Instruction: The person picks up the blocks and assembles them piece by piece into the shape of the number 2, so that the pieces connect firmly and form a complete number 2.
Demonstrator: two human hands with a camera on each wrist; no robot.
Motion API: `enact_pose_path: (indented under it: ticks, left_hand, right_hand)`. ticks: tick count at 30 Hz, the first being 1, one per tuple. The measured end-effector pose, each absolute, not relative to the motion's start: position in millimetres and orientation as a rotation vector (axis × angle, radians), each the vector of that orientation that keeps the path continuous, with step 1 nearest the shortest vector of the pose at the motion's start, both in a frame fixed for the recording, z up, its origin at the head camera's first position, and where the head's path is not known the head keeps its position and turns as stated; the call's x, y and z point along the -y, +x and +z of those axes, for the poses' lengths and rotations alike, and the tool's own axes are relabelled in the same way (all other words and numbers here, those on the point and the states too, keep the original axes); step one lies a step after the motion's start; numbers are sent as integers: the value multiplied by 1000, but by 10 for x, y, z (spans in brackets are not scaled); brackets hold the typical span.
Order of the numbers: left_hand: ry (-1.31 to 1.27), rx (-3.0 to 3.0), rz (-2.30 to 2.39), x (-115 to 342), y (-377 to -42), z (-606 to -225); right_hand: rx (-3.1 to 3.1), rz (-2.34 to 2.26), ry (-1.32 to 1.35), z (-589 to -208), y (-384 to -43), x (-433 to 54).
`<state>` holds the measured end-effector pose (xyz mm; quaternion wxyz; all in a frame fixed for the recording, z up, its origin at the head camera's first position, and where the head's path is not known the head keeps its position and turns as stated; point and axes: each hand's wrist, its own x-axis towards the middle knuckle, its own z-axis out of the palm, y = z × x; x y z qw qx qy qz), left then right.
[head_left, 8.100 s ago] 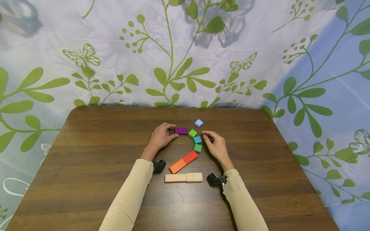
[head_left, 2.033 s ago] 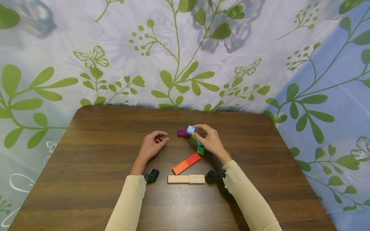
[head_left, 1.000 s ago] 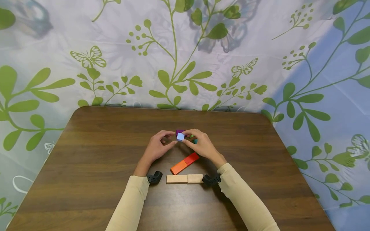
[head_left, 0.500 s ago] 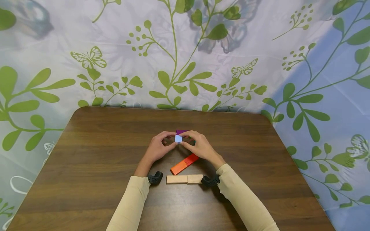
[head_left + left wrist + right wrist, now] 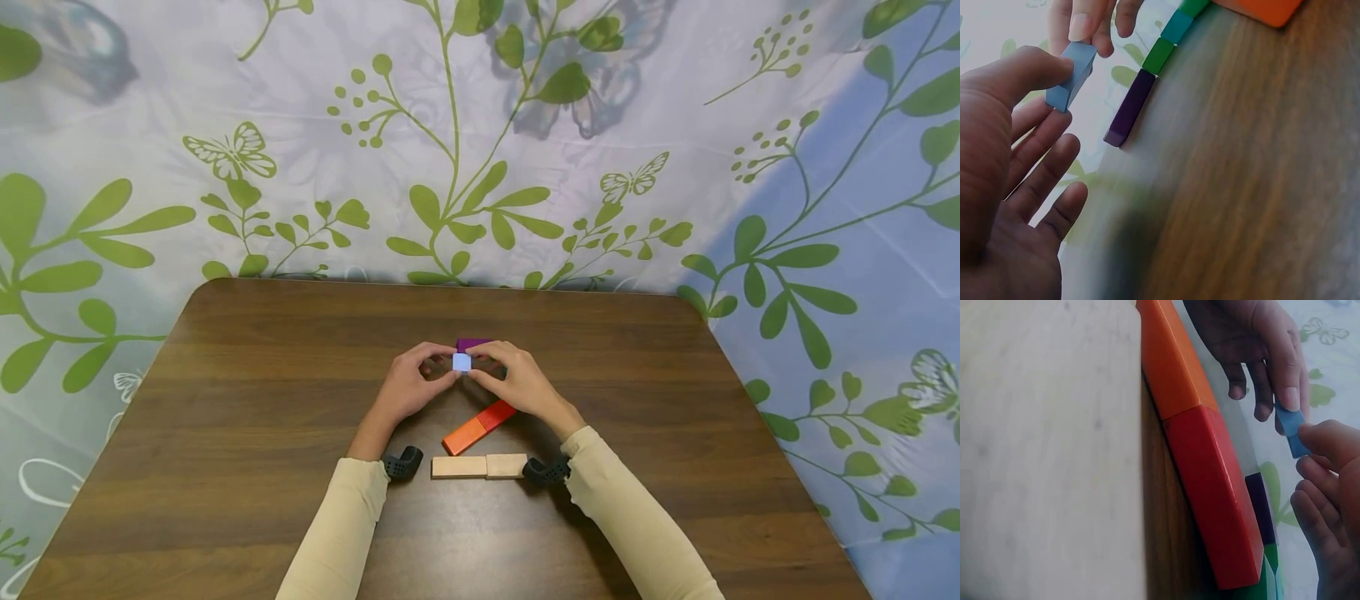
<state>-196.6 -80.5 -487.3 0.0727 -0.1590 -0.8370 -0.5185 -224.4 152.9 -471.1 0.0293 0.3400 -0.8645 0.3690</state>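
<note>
Both of my hands pinch a small light blue block [image 5: 461, 362] from opposite sides, just in front of the purple block [image 5: 472, 343]. In the left wrist view, the thumb of my left hand [image 5: 405, 385] presses the light blue block [image 5: 1071, 78], with its index finger behind and the other fingers spread. My right hand [image 5: 525, 382] grips the other end between thumb and index finger, as the right wrist view shows. The block is held clear of the row, where purple, green [image 5: 1159, 56] and teal [image 5: 1177, 27] blocks join end to end. My right hand mostly hides that row from the head view.
Red [image 5: 498, 412] and orange [image 5: 465, 436] blocks lie end to end on a slant, nearer me. Two plain wood blocks [image 5: 459, 467] form a straight line in front. A brown wooden table [image 5: 300, 333] carries everything, with a patterned cloth [image 5: 285, 150] behind it.
The light blue block lay at the back right. My right hand has lifted it and brought it leftward to my left hand, which let go of the purple block earlier. Lately both hands are nearly still.
</note>
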Motion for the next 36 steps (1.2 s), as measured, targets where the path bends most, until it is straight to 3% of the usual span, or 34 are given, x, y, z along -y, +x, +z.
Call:
enact_pose_path:
  ticks: [36]
  left_hand:
    - [-141, 2584, -1294, 776, -2180, -5030]
  right_hand:
    - [2440, 1347, 482, -5115, -2232, -2025]
